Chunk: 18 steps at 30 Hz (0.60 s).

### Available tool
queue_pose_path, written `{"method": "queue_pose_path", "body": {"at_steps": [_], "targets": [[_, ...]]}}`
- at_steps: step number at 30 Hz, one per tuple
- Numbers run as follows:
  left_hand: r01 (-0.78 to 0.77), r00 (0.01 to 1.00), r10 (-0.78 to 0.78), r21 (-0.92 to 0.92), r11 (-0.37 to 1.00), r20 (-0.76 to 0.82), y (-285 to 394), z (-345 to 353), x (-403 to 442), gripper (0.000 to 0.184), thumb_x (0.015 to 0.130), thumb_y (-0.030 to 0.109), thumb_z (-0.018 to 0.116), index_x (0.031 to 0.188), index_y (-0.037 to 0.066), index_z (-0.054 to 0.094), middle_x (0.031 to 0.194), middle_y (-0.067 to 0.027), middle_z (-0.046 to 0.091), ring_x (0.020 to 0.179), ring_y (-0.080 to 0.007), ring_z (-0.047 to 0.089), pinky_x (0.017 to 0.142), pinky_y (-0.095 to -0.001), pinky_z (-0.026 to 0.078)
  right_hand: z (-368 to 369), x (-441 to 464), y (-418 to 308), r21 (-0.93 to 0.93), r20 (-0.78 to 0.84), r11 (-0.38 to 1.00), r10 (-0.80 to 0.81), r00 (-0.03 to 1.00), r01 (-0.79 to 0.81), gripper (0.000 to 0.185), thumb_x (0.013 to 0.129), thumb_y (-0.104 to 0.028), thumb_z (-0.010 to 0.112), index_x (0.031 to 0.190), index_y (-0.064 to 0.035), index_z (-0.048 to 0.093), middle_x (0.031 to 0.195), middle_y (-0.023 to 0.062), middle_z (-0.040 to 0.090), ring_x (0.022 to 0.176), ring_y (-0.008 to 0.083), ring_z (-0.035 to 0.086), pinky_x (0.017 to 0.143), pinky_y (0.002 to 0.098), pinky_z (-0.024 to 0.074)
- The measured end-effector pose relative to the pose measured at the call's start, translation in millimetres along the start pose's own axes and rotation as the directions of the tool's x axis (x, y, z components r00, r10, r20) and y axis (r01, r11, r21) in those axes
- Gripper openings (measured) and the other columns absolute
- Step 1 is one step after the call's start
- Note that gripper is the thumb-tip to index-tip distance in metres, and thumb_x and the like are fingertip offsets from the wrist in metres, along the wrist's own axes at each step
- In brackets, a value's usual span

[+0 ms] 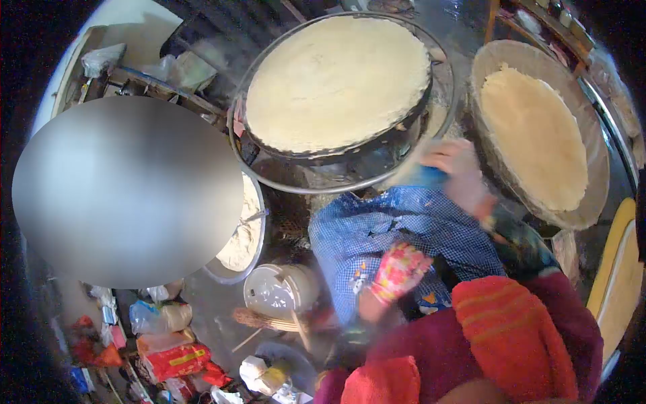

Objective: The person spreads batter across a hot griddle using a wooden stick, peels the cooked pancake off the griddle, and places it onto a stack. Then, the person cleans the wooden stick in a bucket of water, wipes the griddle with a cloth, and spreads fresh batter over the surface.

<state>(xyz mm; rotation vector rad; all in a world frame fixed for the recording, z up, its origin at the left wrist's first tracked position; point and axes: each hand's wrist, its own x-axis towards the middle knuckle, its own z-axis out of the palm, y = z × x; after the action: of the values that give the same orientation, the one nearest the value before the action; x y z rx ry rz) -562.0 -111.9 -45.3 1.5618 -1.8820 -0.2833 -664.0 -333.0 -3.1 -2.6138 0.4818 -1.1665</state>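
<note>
My left hand (pixel 398 275) is over my lap, on the blue checked apron (pixel 417 222). Pink floral fabric covers its fingers; whether it is a glove or a cloth I cannot tell. My right hand (pixel 459 170) is by the lower right rim of a large metal ring (pixel 336 188), smeared by motion. A blurred blue thing (pixel 425 177) shows beneath its fingers; whether the hand holds it is unclear. Within the ring lies a broad round pan covered with a smooth pale layer (pixel 336 81).
To the right stands a lined tub (pixel 494 57) of pale yellowish powder or dough. At left, a basin (pixel 261 232) holds a whitish mass, partly behind a grey blurred oval. A white bucket (pixel 296 283), a straw brush (pixel 269 319) and several bags (pixel 176 360) lie lower left.
</note>
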Motion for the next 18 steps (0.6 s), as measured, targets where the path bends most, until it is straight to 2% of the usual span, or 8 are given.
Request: {"method": "queue_pose_path", "body": {"at_steps": [3,5,8,11,12,14,17,18], "targets": [[-0.162,0.987,0.158,0.129,0.978,0.038,-3,-7,9,0.011,0.071,0.011,0.066,0.070,0.009,0.055,0.069,-0.0077,0.052,0.069,-0.0280,0.054,0.062,-0.0383,0.045,103,48,26,-0.294,0.135,0.950,-0.068,0.988,0.105,0.016,0.067,-0.021,0.055,0.077,-0.0179,0.066,0.083,0.0018,0.061,0.088,0.0231,0.056,0.081,0.0397,0.0392],[0.129,0.983,-0.128,0.000,0.992,-0.129,-13,-37,5,0.010,0.070,0.012,0.066,0.075,0.011,0.057,0.070,-0.0065,0.051,0.071,-0.0263,0.053,0.063,-0.0377,0.045,120,59,41,-0.432,0.177,0.902,0.072,0.982,0.012,0.015,0.066,-0.023,0.056,0.077,-0.0204,0.066,0.082,0.0004,0.060,0.084,0.0220,0.055,0.081,0.0403,0.0378],[0.394,0.878,-0.415,-0.131,0.910,-0.240,-57,-89,-35,0.007,0.078,0.013,0.064,0.080,0.010,0.058,0.075,-0.0072,0.056,0.074,-0.0257,0.054,0.067,-0.0381,0.047,103,68,50,-0.338,0.063,0.939,-0.040,0.997,0.059,0.013,0.066,-0.021,0.056,0.075,-0.0224,0.064,0.078,-0.0013,0.057,0.083,0.0207,0.054,0.079,0.0406,0.0359],[0.801,0.474,-0.842,-0.270,0.534,-0.258,-131,-152,-68,0.011,0.082,0.006,0.059,0.093,0.004,0.059,0.093,-0.0052,0.062,0.086,-0.0190,0.058,0.075,-0.0296,0.047,114,64,57,-0.401,0.125,0.911,-0.044,0.991,0.091,0.015,0.065,-0.020,0.056,0.078,-0.0221,0.064,0.080,-0.0022,0.058,0.083,0.0198,0.054,0.078,0.0401,0.0364],[0.683,0.495,-0.793,-0.406,0.608,-0.355,-171,-167,-77,0.015,0.083,0.005,0.057,0.097,0.003,0.060,0.094,-0.0089,0.062,0.089,-0.0213,0.058,0.079,-0.0324,0.046,118,70,51,-0.370,0.115,0.918,-0.106,0.988,0.141,0.018,0.065,-0.019,0.056,0.081,-0.0216,0.063,0.082,-0.0030,0.058,0.083,0.0194,0.054,0.077,0.0393,0.0372],[0.576,0.793,-0.454,0.260,0.775,-0.406,-232,-219,-73,0.032,0.080,0.000,0.053,0.111,0.003,0.053,0.104,-0.0174,0.057,0.097,-0.0325,0.055,0.084,-0.0398,0.044,128,75,40,-0.310,0.117,0.938,-0.121,0.986,0.152,0.017,0.066,-0.019,0.055,0.081,-0.0210,0.063,0.081,-0.0034,0.058,0.083,0.0191,0.054,0.076,0.0392,0.0375],[0.650,0.750,-0.563,0.548,0.527,-0.347,-301,-261,-43,0.053,0.064,-0.009,0.050,0.116,0.002,0.049,0.117,-0.0182,0.050,0.107,-0.0377,0.047,0.089,-0.0452,0.040,138,85,32,-0.261,0.106,0.952,-0.138,0.985,0.162,0.014,0.067,-0.018,0.055,0.079,-0.0190,0.061,0.076,-0.0031,0.057,0.080,0.0194,0.054,0.076,0.0400,0.0371],[0.520,0.849,-0.414,0.652,0.552,-0.327,-319,-269,-34,0.057,0.064,-0.009,0.051,0.118,0.005,0.049,0.122,-0.0163,0.048,0.116,-0.0351,0.043,0.096,-0.0419,0.038,133,92,30,-0.270,0.110,0.949,-0.138,0.984,0.163,0.012,0.066,-0.018,0.055,0.077,-0.0187,0.061,0.073,-0.0025,0.055,0.079,0.0198,0.053,0.075,0.0401,0.0368]]}}
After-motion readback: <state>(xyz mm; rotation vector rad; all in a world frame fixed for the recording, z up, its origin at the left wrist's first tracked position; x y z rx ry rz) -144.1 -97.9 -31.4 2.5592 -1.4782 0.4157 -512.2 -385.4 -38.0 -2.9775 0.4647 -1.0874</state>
